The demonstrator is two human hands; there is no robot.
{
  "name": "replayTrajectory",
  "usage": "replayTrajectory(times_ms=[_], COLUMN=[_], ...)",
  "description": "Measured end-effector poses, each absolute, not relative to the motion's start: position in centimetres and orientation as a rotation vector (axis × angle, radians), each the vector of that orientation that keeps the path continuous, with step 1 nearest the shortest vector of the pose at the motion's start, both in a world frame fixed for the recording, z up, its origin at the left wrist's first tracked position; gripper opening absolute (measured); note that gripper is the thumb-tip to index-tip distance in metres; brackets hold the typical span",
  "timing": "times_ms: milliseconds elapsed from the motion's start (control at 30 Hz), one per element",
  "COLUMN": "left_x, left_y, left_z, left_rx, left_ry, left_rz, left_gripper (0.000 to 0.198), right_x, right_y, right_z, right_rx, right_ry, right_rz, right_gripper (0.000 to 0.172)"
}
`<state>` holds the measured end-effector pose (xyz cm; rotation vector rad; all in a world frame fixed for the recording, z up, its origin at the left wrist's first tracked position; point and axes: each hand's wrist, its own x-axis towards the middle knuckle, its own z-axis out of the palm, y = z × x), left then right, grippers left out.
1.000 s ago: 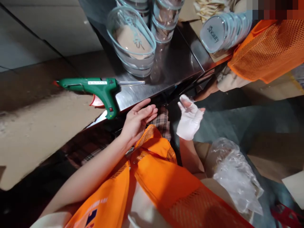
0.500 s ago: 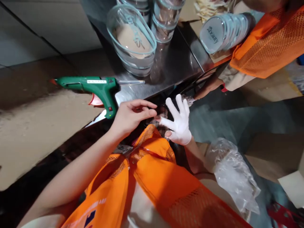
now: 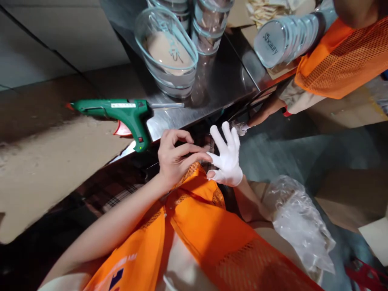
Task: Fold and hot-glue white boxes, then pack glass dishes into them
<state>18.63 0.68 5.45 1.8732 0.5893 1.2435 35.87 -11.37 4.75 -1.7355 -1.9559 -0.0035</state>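
My left hand [image 3: 177,157] is bare, its thumb and fingers pinched together at the index fingertip of the white glove [image 3: 228,163]. That glove is on my right hand [image 3: 226,155], whose fingers are spread and hold nothing. The thumb tip shows bare through the glove's end. Exactly what lies between my left fingertips is partly hidden. Just left of my hands, a green glue gun [image 3: 121,109] with a red trigger lies at the metal table's edge, a clear glue stick [image 3: 166,106] jutting from its back.
On the metal table [image 3: 226,76] stand a clear oval tub [image 3: 182,83] and stacked clear containers [image 3: 209,30]. Printed round lids [image 3: 271,44] lie in a row near a co-worker in an orange vest [image 3: 342,64]. A plastic bag [image 3: 300,226] sits at lower right, beside cardboard [image 3: 351,198].
My left hand has shifted right, and its fingertips now meet the glove's index finger. My right hand has stayed nearly in place, fingers still spread.
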Motion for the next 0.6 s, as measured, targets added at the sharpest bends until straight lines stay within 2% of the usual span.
replayTrajectory(times_ms=[133,233,333,467,533,600], left_x=[17.6,17.1,17.2,17.1,16.3,15.1], left_y=[1.8,1.9,1.0,1.5,3.1,5.1], left_z=[6.0,6.1,5.7,6.3,7.5,8.8], left_rx=[1.854,1.840,1.926,1.748,1.453,1.273], left_ry=[0.412,0.352,0.430,0.610,0.743,0.871], left_rz=[0.917,0.776,0.980,1.510,1.772,1.830], left_gripper=[0.016,0.018,0.017,0.017,0.028,0.042], right_x=[35.9,35.4,34.7,34.2,34.4,34.8], right_y=[-11.6,-11.5,-11.4,-11.8,-12.1,-12.5], right_z=[4.7,4.8,5.0,5.0,4.9,4.6], right_rx=[-1.654,-1.662,-1.624,-1.621,-1.667,-1.685], right_ry=[-1.878,-1.898,-1.929,-1.885,-1.853,-1.823], right_rz=[0.044,0.053,0.048,0.049,0.045,0.045], right_gripper=[0.069,0.073,0.074,0.073,0.075,0.076])
